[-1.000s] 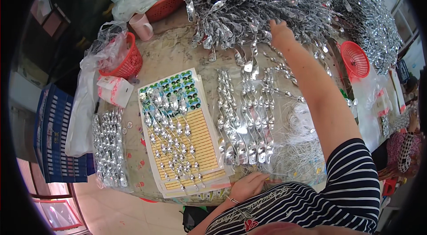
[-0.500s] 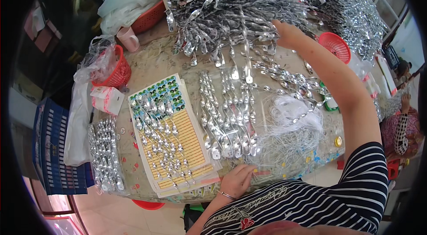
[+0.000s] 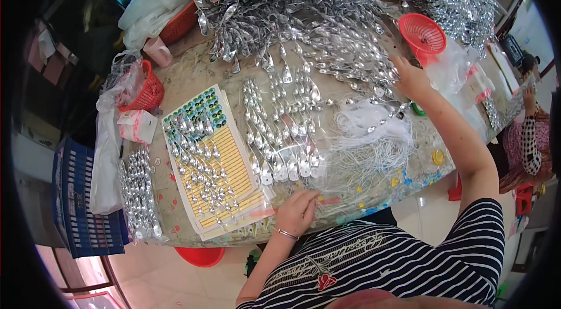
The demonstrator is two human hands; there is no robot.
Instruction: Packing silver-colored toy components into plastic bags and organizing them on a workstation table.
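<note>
My right hand (image 3: 412,80) is at the right edge of a spread of twisted silver foil strips (image 3: 345,54), its fingers closed on some of their ends; the fingertips are partly hidden. By the table's near edge my left hand (image 3: 297,213) rests with its fingers curled together, and whatever they may hold is too small to make out. Just beyond it lie flat rows of silver spiral strips (image 3: 283,133) with rounded tabs at their near ends. A bundle of white thread (image 3: 374,125) fans out to the right of these rows.
Printed sheets (image 3: 239,163) with more spirals on them lie left of centre. A bagged spiral bundle (image 3: 140,192), a red basket (image 3: 149,90) and a pink mug (image 3: 158,52) stand farther left. A red colander (image 3: 422,34) is at back right. Another person's checked sleeve (image 3: 532,154) shows far right.
My right hand has come from the big pile toward the right and nearer to me, and loose strips now spread out after it. The left hand stays by the table edge. The view has shifted slightly.
</note>
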